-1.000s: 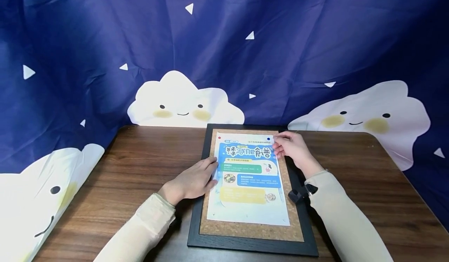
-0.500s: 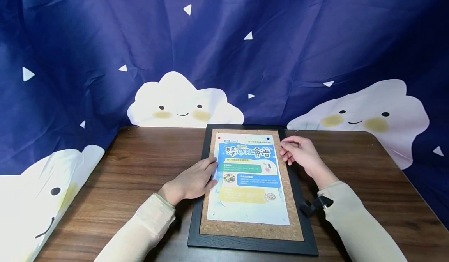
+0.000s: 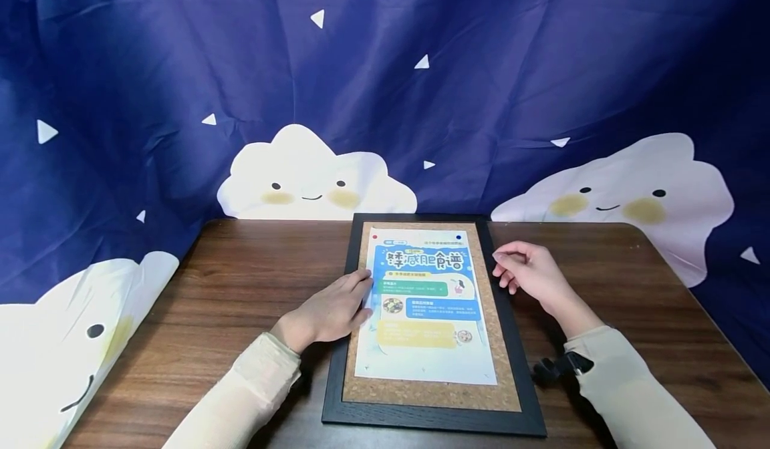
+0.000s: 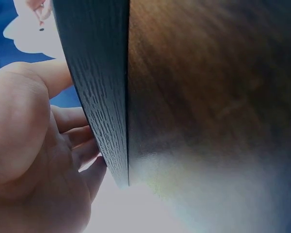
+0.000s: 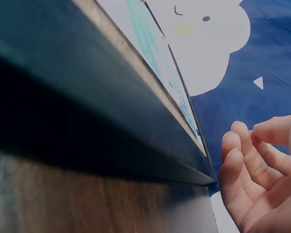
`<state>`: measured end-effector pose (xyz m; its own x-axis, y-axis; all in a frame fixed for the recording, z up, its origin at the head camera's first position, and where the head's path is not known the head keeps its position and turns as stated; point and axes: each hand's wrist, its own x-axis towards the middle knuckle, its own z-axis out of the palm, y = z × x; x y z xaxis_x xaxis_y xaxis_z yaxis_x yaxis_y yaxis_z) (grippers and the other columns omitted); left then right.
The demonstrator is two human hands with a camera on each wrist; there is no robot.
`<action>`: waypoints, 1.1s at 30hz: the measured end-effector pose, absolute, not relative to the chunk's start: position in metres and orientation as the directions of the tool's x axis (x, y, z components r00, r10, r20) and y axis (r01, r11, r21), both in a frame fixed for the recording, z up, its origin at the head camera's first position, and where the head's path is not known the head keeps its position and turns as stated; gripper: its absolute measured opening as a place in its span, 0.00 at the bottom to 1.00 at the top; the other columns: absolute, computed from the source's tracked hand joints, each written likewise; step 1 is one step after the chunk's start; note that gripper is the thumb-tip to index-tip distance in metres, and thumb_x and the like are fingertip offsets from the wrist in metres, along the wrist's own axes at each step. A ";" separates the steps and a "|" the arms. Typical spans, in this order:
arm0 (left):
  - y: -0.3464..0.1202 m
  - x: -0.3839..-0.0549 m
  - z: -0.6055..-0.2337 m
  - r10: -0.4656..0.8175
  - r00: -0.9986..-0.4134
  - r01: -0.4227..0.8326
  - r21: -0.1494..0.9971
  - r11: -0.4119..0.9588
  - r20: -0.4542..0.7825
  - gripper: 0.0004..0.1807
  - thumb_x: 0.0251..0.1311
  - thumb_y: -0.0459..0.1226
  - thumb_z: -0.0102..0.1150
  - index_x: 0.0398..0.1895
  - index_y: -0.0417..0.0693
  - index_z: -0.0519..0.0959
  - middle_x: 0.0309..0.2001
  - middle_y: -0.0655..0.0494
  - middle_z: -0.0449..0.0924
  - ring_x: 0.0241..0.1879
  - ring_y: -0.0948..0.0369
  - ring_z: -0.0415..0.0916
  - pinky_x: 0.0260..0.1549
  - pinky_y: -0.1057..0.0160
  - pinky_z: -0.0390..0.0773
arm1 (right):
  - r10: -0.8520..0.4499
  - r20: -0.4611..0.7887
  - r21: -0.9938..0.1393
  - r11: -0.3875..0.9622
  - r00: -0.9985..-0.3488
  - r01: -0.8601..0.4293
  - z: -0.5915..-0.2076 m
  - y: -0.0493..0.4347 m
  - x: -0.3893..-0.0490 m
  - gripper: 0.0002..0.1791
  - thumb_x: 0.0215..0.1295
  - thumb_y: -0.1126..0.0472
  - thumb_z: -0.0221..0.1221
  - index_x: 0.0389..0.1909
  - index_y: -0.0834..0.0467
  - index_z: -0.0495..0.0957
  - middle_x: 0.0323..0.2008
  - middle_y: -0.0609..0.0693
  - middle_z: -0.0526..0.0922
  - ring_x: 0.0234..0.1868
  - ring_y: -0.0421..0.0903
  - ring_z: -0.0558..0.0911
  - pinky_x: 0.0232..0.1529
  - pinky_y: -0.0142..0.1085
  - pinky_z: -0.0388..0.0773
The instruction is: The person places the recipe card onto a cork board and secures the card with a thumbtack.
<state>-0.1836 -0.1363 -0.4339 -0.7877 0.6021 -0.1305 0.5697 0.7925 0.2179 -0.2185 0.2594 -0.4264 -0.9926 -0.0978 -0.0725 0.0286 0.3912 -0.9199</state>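
A printed poster (image 3: 424,362) with blue, green and yellow panels lies on a black-framed cork board (image 3: 433,395). A red pushpin (image 3: 375,237) marks its upper left corner and a blue pushpin (image 3: 458,237) its upper right. Over the board's left frame lies my left hand (image 3: 327,309), fingertips at the poster's left edge; from the left wrist, the relaxed fingers (image 4: 70,119) reach across the frame. My right hand (image 3: 532,275) hovers by the right frame, loosely bent, thumb near the index fingertip. The right wrist view shows nothing between those fingers (image 5: 257,160).
The board rests on a dark wooden table (image 3: 252,255). Behind it hangs a blue curtain (image 3: 361,55) printed with white clouds and triangles. A black strap with a small device (image 3: 562,367) sits on the right wrist.
My right hand has drawn away from the poster's upper right corner, moving right and toward me, past the board's frame. The left hand, poster and pushpins stay in place.
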 end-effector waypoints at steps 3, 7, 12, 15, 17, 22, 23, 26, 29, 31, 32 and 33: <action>-0.135 -0.184 -0.434 0.597 -0.791 0.563 0.221 0.796 -0.134 0.36 0.84 0.46 0.52 0.83 0.33 0.60 0.85 0.39 0.56 0.84 0.45 0.56 0.82 0.48 0.63 | -0.096 -0.065 -0.913 0.408 -0.993 0.020 -0.427 0.264 -0.214 0.20 0.84 0.60 0.56 0.63 0.73 0.75 0.33 0.52 0.86 0.28 0.42 0.84 0.29 0.36 0.86; -0.136 -0.183 -0.434 0.596 -0.792 0.560 0.229 0.796 -0.135 0.36 0.84 0.46 0.52 0.83 0.33 0.60 0.85 0.39 0.56 0.85 0.45 0.56 0.82 0.48 0.63 | -0.092 -0.055 -0.906 0.423 -0.994 0.011 -0.427 0.269 -0.210 0.20 0.84 0.60 0.56 0.62 0.73 0.76 0.33 0.53 0.87 0.28 0.42 0.84 0.28 0.36 0.86; -0.136 -0.183 -0.433 0.601 -0.788 0.566 0.226 0.793 -0.132 0.36 0.84 0.45 0.52 0.83 0.32 0.60 0.85 0.38 0.56 0.85 0.45 0.56 0.83 0.48 0.62 | -0.084 -0.054 -0.882 0.472 -0.995 0.008 -0.425 0.276 -0.202 0.20 0.85 0.58 0.56 0.62 0.72 0.76 0.35 0.55 0.87 0.29 0.43 0.85 0.30 0.37 0.87; -0.136 -0.183 -0.432 0.602 -0.787 0.568 0.227 0.791 -0.132 0.36 0.84 0.45 0.52 0.83 0.32 0.60 0.85 0.38 0.56 0.85 0.45 0.56 0.83 0.48 0.62 | -0.078 -0.053 -0.872 0.490 -0.996 0.008 -0.423 0.280 -0.197 0.21 0.85 0.58 0.55 0.62 0.73 0.76 0.35 0.56 0.87 0.29 0.44 0.85 0.31 0.37 0.87; -0.136 -0.182 -0.432 0.604 -0.786 0.568 0.230 0.790 -0.131 0.36 0.84 0.45 0.52 0.83 0.32 0.60 0.85 0.38 0.56 0.84 0.45 0.56 0.83 0.48 0.62 | -0.075 -0.054 -0.869 0.494 -0.996 0.010 -0.423 0.283 -0.194 0.21 0.85 0.57 0.55 0.62 0.73 0.76 0.35 0.56 0.88 0.29 0.44 0.85 0.31 0.37 0.87; -0.136 -0.182 -0.433 0.601 -0.787 0.562 0.241 0.791 -0.136 0.36 0.84 0.45 0.51 0.83 0.31 0.60 0.85 0.38 0.56 0.85 0.45 0.55 0.83 0.47 0.61 | -0.057 -0.064 -0.858 0.512 -0.996 0.026 -0.424 0.289 -0.189 0.23 0.85 0.55 0.55 0.63 0.72 0.75 0.37 0.56 0.88 0.30 0.45 0.85 0.32 0.37 0.88; -0.136 -0.182 -0.433 0.601 -0.787 0.561 0.243 0.792 -0.139 0.36 0.84 0.45 0.51 0.83 0.31 0.60 0.85 0.38 0.55 0.85 0.45 0.55 0.83 0.47 0.61 | -0.053 -0.064 -0.855 0.517 -0.997 0.027 -0.425 0.291 -0.188 0.23 0.86 0.55 0.55 0.64 0.71 0.75 0.37 0.56 0.88 0.30 0.45 0.85 0.32 0.38 0.88; -0.135 -0.182 -0.434 0.600 -0.788 0.560 0.246 0.791 -0.137 0.35 0.84 0.45 0.51 0.83 0.32 0.60 0.85 0.38 0.56 0.85 0.45 0.55 0.83 0.47 0.61 | -0.041 -0.055 -0.848 0.530 -0.998 0.025 -0.427 0.296 -0.185 0.22 0.86 0.55 0.55 0.63 0.71 0.76 0.38 0.57 0.88 0.30 0.45 0.85 0.31 0.38 0.88; -0.135 -0.182 -0.434 0.602 -0.788 0.565 0.240 0.790 -0.129 0.35 0.84 0.45 0.52 0.83 0.31 0.60 0.85 0.38 0.56 0.84 0.45 0.56 0.83 0.47 0.62 | -0.036 -0.042 -0.845 0.535 -0.998 0.016 -0.429 0.302 -0.183 0.21 0.86 0.56 0.54 0.63 0.71 0.76 0.37 0.57 0.88 0.29 0.44 0.85 0.31 0.38 0.88; -0.135 -0.182 -0.434 0.606 -0.786 0.570 0.235 0.788 -0.123 0.35 0.84 0.45 0.52 0.83 0.31 0.61 0.84 0.38 0.57 0.84 0.45 0.57 0.82 0.47 0.62 | -0.029 -0.035 -0.848 0.529 -0.999 0.015 -0.429 0.305 -0.182 0.21 0.86 0.57 0.55 0.62 0.72 0.76 0.36 0.55 0.88 0.29 0.44 0.85 0.30 0.38 0.88; -0.136 -0.182 -0.434 0.607 -0.786 0.572 0.234 0.786 -0.120 0.35 0.84 0.45 0.52 0.82 0.31 0.61 0.84 0.38 0.57 0.84 0.45 0.57 0.82 0.47 0.62 | -0.024 -0.033 -0.850 0.527 -0.999 0.015 -0.429 0.306 -0.181 0.21 0.85 0.57 0.55 0.62 0.72 0.76 0.36 0.54 0.88 0.28 0.43 0.85 0.30 0.38 0.88; -0.136 -0.182 -0.434 0.608 -0.785 0.573 0.234 0.785 -0.117 0.35 0.84 0.45 0.52 0.82 0.31 0.61 0.84 0.38 0.57 0.84 0.45 0.57 0.82 0.47 0.62 | -0.019 -0.031 -0.852 0.523 -0.999 0.017 -0.429 0.308 -0.180 0.21 0.85 0.57 0.55 0.62 0.72 0.76 0.35 0.53 0.88 0.28 0.43 0.85 0.30 0.38 0.88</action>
